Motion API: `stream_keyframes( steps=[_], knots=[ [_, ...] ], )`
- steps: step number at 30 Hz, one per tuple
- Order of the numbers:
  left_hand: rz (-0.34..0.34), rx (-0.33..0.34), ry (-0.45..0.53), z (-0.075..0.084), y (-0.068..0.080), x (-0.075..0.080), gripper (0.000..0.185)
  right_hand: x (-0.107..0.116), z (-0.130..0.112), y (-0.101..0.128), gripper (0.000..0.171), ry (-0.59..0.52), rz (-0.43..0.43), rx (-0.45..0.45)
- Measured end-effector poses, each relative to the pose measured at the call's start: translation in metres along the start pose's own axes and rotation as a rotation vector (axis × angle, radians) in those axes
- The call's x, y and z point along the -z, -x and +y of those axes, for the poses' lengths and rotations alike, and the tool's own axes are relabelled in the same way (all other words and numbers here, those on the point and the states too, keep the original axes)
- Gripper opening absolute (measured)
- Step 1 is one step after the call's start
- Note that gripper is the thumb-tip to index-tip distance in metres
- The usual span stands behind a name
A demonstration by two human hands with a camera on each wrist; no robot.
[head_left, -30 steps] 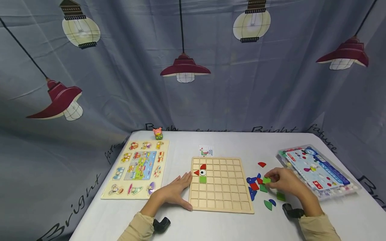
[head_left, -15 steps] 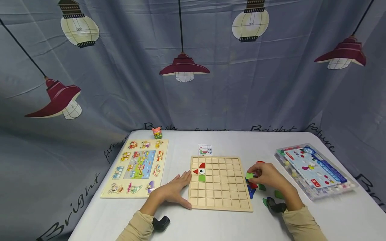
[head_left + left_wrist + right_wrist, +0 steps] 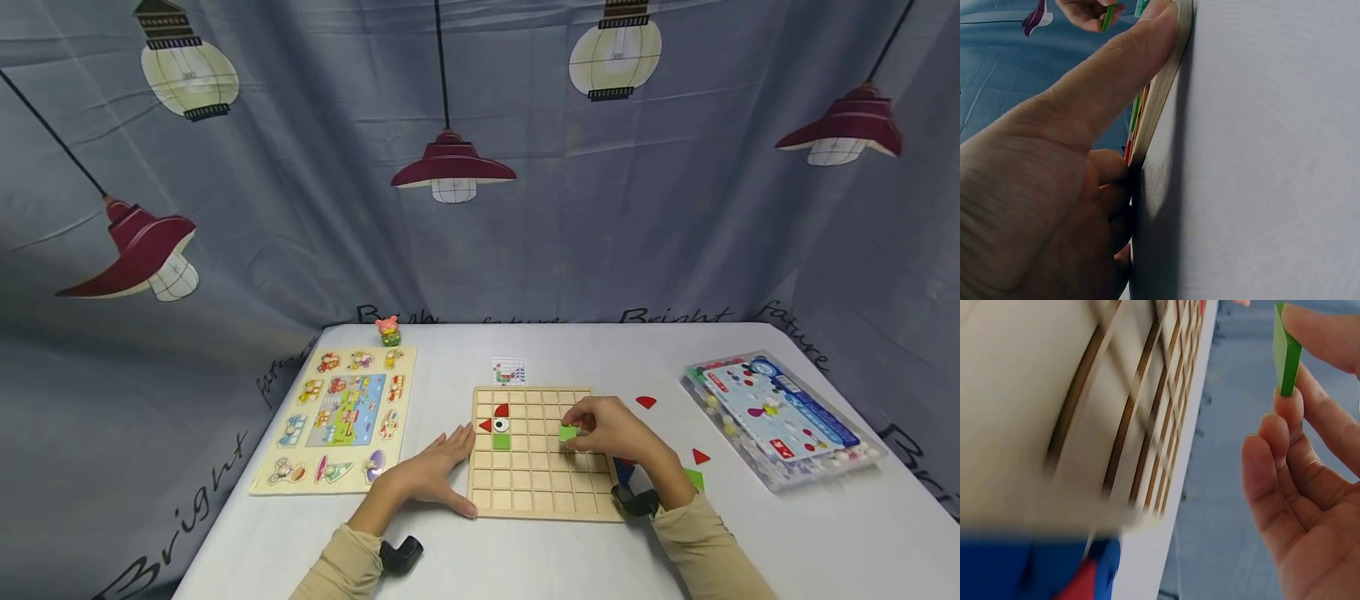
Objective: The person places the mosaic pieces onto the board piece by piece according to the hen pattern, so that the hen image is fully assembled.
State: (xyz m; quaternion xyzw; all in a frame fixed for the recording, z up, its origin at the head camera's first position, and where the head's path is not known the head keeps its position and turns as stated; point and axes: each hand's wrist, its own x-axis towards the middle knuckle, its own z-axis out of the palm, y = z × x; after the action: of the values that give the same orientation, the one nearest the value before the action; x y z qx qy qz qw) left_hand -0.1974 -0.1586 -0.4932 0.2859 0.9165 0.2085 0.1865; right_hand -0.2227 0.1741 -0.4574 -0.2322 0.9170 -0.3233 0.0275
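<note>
My right hand (image 3: 615, 429) pinches a light green square tile (image 3: 567, 433) between thumb and fingers, over the right part of the wooden grid board (image 3: 543, 504). In the right wrist view the tile (image 3: 1287, 356) stands on edge, apart from the board. My left hand (image 3: 431, 479) rests at the board's left side, fingers spread; its thumb (image 3: 1110, 81) touches the board's edge in the left wrist view. Toward the board's upper left lie a red quarter-circle (image 3: 501, 410), a red triangle (image 3: 485, 425), a white eye tile (image 3: 500, 426) and a green square (image 3: 501, 442).
A small pattern card (image 3: 508, 372) lies behind the board. Right of it are a red quarter-circle piece (image 3: 646, 402), a red triangle piece (image 3: 701, 457) and blue pieces (image 3: 624, 472), partly hidden. A picture puzzle (image 3: 262, 483), a pig figurine (image 3: 388, 332) and a clear bead box (image 3: 783, 421) stand around.
My right hand has carried the green square tile leftward from the loose pieces to above the board. The left hand has stayed at the board's left edge.
</note>
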Motion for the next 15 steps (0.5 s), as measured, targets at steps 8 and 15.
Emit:
stream_keyframes(
  steps=[8,15],
  knots=[
    [0.0,0.003,-0.006,0.0,0.003,-0.003,0.125,-0.022,-0.027,-0.016,0.022,-0.007,-0.049,0.026],
    [0.002,-0.016,-0.026,0.0,0.0,0.0,0.122,-0.036,-0.05,-0.03,0.022,-0.006,-0.09,-0.039]
  ],
)
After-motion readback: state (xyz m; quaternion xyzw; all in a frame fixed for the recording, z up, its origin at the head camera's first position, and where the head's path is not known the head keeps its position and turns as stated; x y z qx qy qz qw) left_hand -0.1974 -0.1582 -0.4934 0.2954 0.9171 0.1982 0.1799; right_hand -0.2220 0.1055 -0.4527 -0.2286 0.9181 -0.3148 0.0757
